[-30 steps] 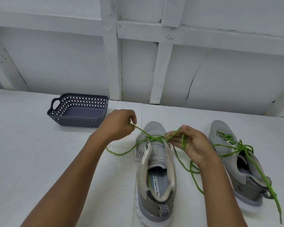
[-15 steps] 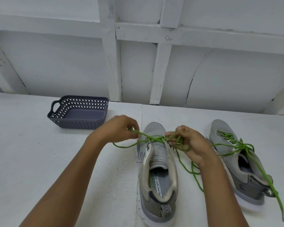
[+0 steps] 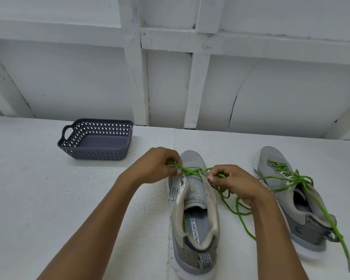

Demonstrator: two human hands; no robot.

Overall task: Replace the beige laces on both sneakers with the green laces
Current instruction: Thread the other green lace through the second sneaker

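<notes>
A grey sneaker [image 3: 194,215] lies in the middle of the white table, toe pointing away from me. A green lace [image 3: 192,170] crosses over its front eyelets. My left hand [image 3: 156,168] pinches one end of that lace at the shoe's left side. My right hand [image 3: 232,182] grips the other end at the shoe's right side, with loose green loops trailing down beside my wrist. A second grey sneaker [image 3: 291,197] lies to the right, laced in green [image 3: 291,178], one long end hanging past its heel. No beige lace is in view.
A dark grey perforated plastic basket [image 3: 97,152] stands at the back left of the table [image 3: 49,199], nothing visible inside. White wooden wall panels [image 3: 190,77] rise right behind the table.
My left hand has moved right, closer to the middle sneaker's toe, taking up the slack loop that hung on the left. Both hands now sit close together over the eyelets.
</notes>
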